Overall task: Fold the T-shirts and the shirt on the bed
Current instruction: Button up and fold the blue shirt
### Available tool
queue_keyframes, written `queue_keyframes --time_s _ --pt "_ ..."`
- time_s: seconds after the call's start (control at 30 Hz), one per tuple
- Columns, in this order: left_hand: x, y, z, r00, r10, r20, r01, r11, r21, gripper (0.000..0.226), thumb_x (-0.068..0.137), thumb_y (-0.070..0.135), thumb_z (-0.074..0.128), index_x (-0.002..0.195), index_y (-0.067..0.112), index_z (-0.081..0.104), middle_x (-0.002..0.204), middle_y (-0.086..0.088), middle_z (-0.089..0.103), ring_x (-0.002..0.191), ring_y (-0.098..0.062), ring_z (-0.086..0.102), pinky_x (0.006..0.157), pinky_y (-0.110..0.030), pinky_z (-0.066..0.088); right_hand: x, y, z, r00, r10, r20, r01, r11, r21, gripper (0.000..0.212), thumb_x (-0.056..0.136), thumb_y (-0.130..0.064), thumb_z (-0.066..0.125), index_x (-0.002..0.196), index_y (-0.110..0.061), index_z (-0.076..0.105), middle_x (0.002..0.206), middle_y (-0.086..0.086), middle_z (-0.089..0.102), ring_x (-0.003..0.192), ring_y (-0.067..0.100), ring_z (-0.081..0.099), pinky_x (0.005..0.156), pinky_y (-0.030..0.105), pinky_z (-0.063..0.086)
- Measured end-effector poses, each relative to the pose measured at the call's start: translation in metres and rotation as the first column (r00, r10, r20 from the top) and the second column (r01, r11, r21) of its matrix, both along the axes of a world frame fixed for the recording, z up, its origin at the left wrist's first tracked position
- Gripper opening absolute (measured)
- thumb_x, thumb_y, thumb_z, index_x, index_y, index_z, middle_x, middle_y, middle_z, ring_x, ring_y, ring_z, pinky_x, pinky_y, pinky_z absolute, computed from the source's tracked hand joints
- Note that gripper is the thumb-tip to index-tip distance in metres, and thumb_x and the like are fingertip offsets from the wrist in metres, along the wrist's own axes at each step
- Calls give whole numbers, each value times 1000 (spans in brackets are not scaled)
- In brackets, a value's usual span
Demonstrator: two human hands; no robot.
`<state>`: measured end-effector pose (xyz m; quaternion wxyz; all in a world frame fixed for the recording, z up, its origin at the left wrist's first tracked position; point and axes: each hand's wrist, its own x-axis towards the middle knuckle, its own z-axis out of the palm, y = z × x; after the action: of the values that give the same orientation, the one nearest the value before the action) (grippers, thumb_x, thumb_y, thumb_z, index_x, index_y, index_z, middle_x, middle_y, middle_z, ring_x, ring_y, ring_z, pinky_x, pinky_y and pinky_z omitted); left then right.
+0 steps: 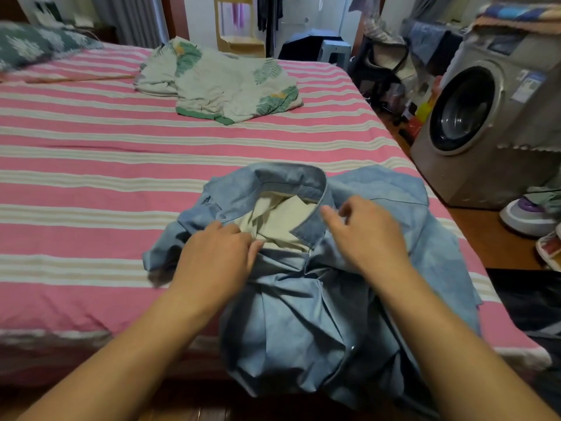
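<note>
A crumpled light-blue collared shirt (303, 314) lies at the near right edge of the bed (91, 165), its hem hanging over the edge. A cream garment (279, 220) shows inside its open collar. My left hand (215, 253) grips the shirt's left front edge just below the collar, fingers curled over the fabric. My right hand (367, 235) is at the right collar flap, with the thumb and curled fingers on the cloth. A white garment with green leaf print (224, 83) lies bunched at the far side of the bed.
The bed has a pink and cream striped sheet, with a dark patterned pillow (33, 44) at the far left. A washing machine (485, 117) stands to the right, with shoes (528, 214) on the wooden floor beside it. A grey stool (335, 51) and clutter stand beyond the bed.
</note>
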<state>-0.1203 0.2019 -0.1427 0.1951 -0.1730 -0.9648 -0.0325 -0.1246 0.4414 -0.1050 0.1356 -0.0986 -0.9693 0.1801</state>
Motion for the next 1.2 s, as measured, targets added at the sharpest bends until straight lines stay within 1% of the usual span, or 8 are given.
queue_keyframes --time_s 0.07,0.23,0.37,0.47,0.57,0.7,1.07,1.2 --pt "-7 -6 -3 999 -4 -47 2 999 -43 14 90 32 68 80 25 74 82 3 67 83 -30 50 64 -41 42 -10 -19 -7 983 -3 182 -20 992 123 58 91 -64 50 120 -13 59 121 12 60 114 37 57 84 43 45" --pt "-32 -24 -6 999 -38 -11 38 999 -13 9 76 28 81 84 33 78 82 9 61 91 -30 49 74 -36 22 -21 4 -16 950 -54 309 -9 980 199 17 85 -21 62 99 -11 66 106 18 67 103 38 63 70 34 41" --pt "-44 -24 7 997 -74 28 71 995 74 8 83 36 75 82 28 77 96 6 60 102 -30 50 85 -41 33 -23 18 3 994 -108 9 106 955 -276 42 88 -37 63 58 -11 49 57 3 50 65 27 53 63 36 39" --pt "-32 -12 61 933 -349 82 199 694 692 14 87 39 60 79 29 62 106 9 64 110 -15 55 96 -30 40 -24 18 14 958 -254 -136 8 496 -868 38 93 -37 63 72 -6 64 71 11 65 71 25 61 71 45 54" --pt "-23 5 98 888 -458 48 241 551 799 14 94 28 59 82 22 60 77 8 63 77 -7 58 72 -23 45 -24 12 20 976 -176 -126 -113 81 -990 26 95 -25 66 100 0 70 97 23 72 86 29 71 83 44 60" --pt "-27 22 70 845 -364 391 15 749 663 20 99 23 62 80 18 61 66 5 57 57 -1 46 61 -24 36 -8 -13 25 974 -72 -216 -174 372 -912 9 96 -11 66 92 -15 73 73 -2 70 62 5 61 60 20 50" --pt "-10 21 54 665 -503 552 -400 384 832 20 97 14 66 76 14 65 65 3 59 50 -3 48 49 -12 38 27 -43 -8 991 135 -10 -102 697 -709 38 80 -2 78 108 -27 73 82 -11 70 75 3 66 79 29 56" --pt "-8 23 55 626 -554 549 -467 298 833 23 91 13 67 69 15 63 59 4 59 52 -6 50 51 -16 39 29 -34 0 991 -60 -119 -45 688 -725 19 79 -5 81 68 -19 73 69 -16 72 69 4 67 75 32 56"
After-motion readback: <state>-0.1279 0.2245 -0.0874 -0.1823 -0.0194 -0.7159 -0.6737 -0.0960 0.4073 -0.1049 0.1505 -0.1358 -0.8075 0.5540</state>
